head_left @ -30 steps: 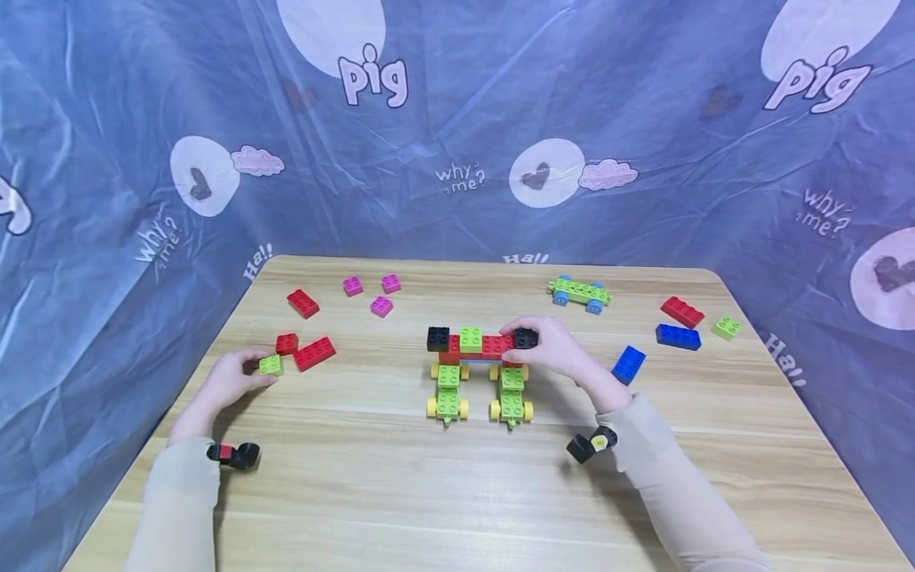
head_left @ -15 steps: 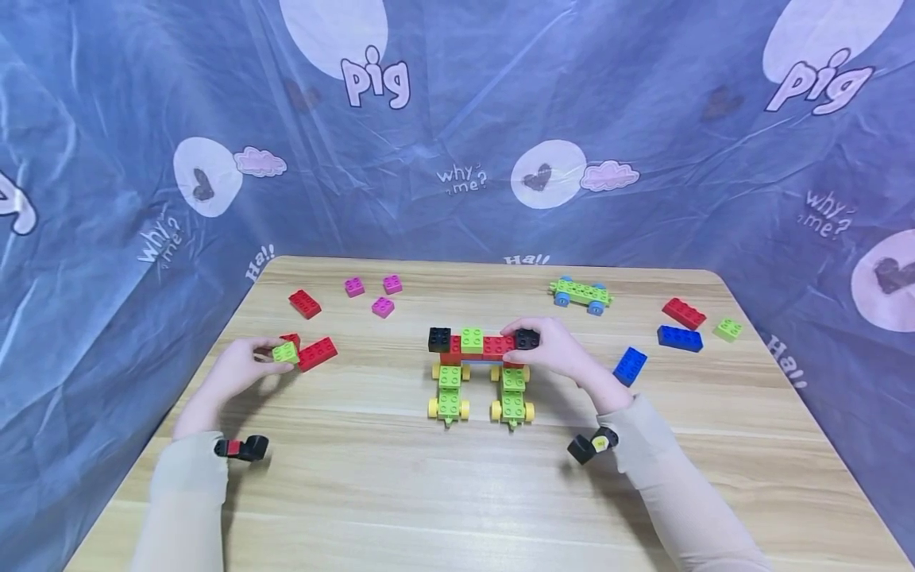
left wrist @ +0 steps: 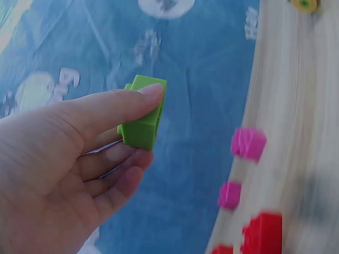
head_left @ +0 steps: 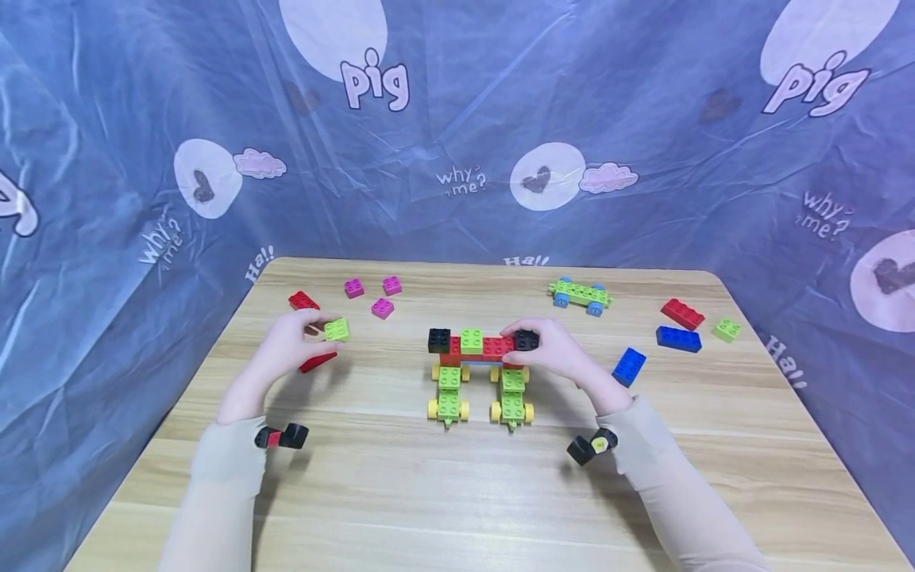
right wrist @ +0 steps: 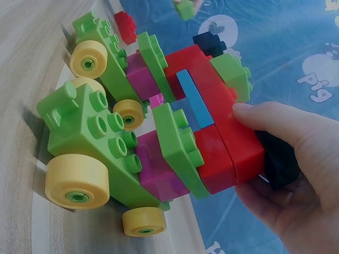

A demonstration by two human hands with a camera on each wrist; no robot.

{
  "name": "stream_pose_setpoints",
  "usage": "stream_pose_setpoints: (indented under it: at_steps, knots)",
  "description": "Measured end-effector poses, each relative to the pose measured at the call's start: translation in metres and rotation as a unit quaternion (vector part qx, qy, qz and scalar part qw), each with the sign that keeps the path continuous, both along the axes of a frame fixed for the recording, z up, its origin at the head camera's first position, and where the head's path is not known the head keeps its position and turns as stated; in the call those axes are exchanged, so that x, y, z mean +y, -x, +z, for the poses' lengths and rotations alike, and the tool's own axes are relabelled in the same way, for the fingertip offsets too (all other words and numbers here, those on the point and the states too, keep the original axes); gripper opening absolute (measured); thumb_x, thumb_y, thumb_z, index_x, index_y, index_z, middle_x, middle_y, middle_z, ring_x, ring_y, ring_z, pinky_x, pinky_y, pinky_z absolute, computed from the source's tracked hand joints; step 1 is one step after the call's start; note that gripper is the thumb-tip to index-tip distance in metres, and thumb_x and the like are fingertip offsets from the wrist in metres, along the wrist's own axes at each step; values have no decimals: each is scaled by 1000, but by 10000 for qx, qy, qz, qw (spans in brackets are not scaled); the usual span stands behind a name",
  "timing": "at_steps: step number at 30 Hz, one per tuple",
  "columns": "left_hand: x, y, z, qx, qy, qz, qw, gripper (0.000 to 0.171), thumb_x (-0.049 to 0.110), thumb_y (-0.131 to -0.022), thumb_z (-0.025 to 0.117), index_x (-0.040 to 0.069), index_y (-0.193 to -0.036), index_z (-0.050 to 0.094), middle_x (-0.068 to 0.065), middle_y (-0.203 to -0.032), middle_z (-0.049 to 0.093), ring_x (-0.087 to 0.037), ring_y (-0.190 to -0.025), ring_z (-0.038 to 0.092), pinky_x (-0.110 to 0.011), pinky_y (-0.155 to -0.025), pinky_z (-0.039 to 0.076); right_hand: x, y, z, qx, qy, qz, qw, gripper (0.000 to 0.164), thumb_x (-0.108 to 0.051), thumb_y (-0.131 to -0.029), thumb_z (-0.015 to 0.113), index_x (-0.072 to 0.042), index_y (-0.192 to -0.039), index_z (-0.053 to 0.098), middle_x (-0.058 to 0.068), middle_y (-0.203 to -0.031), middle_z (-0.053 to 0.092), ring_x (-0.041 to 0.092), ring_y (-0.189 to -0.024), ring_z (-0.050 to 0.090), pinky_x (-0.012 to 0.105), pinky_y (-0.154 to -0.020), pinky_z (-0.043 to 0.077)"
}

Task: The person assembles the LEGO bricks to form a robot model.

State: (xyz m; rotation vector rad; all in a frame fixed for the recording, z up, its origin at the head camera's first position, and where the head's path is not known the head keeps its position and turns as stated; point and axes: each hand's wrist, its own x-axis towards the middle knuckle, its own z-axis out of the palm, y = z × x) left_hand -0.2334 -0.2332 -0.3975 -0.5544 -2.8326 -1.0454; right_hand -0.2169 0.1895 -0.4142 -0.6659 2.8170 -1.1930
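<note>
My left hand [head_left: 289, 345] pinches a lime green brick [head_left: 337, 330] between thumb and fingers, lifted above the table's left side. Mid-table stands a brick structure, its red beam [head_left: 493, 346] resting across two green wheeled bases [head_left: 449, 403] with yellow wheels. On the beam sit a left black brick [head_left: 439, 341], a green brick [head_left: 471, 341] and a right black brick [head_left: 526, 340]. My right hand [head_left: 554, 349] grips the structure's right end, thumb on the red side. Purple bricks [right wrist: 153, 169] show under the beam in the right wrist view.
Red bricks [head_left: 318, 362] lie beneath and behind the left hand, partly hidden. Several pink bricks [head_left: 382, 308] lie at the back left. A green car base [head_left: 581, 294] with blue wheels stands at the back right. Blue bricks [head_left: 630, 366], a red brick [head_left: 683, 313] and a green brick [head_left: 727, 330] lie right.
The left hand has lifted the green brick off the left side and carried it right and away from the person. The right hand and the structure have stayed in place.
</note>
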Motion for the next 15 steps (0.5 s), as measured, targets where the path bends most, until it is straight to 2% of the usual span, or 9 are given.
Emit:
stream_pose_setpoints:
  at_steps: [6,11,15]
  knots:
    - [37,4,11,340,-157,-237,9990,47,16,-78,80,-1,-119,66,-17,-103,70,-31,-93,64,-46,-84,53,0,1,-1,-2,-20,-14,10000,38,-21,-79,77,-6,-113,69,13,-113,69,30,-108,62,47,-93,49]
    - [67,7,18,376,-240,-576,9973,48,18,-78,80,0,-120,66,-14,-101,70,-32,-93,64,-45,-85,53,0,0,-1,8,19,-21,10000,38,-21,-79,77,-6,-113,69,13,-113,69,31,-108,62,47,-93,48]
    - [90,7,21,462,-285,-886,9946,49,19,-77,81,2,-120,66,-12,-106,70,-27,-93,64,-42,-85,54,0,-1,0,-40,27,-17,10000,38,-22,-79,77,-6,-113,69,13,-114,69,30,-109,62,47,-95,48]
